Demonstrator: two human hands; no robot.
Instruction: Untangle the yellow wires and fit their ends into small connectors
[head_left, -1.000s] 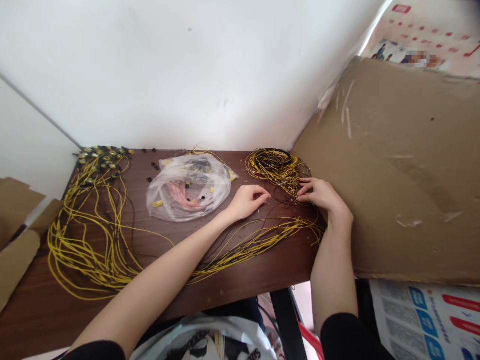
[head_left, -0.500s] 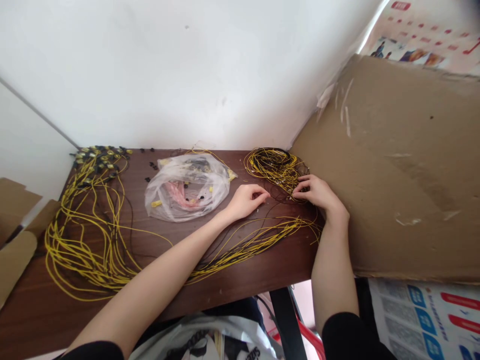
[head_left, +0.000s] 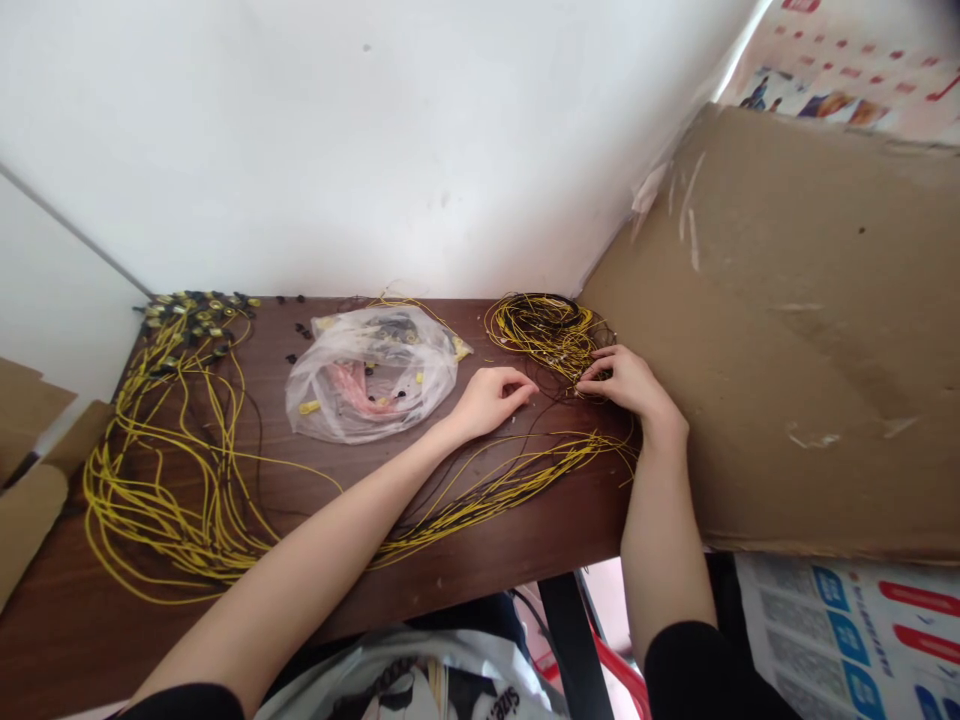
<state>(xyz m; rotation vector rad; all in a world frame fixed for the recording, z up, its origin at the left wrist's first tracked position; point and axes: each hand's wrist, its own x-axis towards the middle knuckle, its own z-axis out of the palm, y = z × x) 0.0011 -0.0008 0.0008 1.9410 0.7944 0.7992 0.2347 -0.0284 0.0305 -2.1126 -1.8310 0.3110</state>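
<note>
My left hand (head_left: 495, 400) is closed in a pinch beside the plastic bag; whatever is between its fingertips is too small to make out, though thin dark wire runs close by. Thumb and forefinger of my right hand (head_left: 626, 380) pinch a thin wire at the near right edge of a tangled coil of yellow and black wires (head_left: 544, 325). Below both hands lies a long bundle of yellow and black wires (head_left: 495, 500), partly hidden under my left forearm. It spreads into loose yellow loops (head_left: 165, 500) on the left.
A clear plastic bag (head_left: 322, 400) holds a pink bundle and small yellow and black parts. Black and yellow connectors (head_left: 199, 310) cluster at the table's back left corner. A large cardboard sheet (head_left: 810, 350) stands on the right, and a white wall (head_left: 360, 150) rises behind the brown table (head_left: 480, 580).
My right hand has shifted very slightly left, still pinching at the coil's edge. The whole view has moved a little; my left hand keeps its pinch in the same place.
</note>
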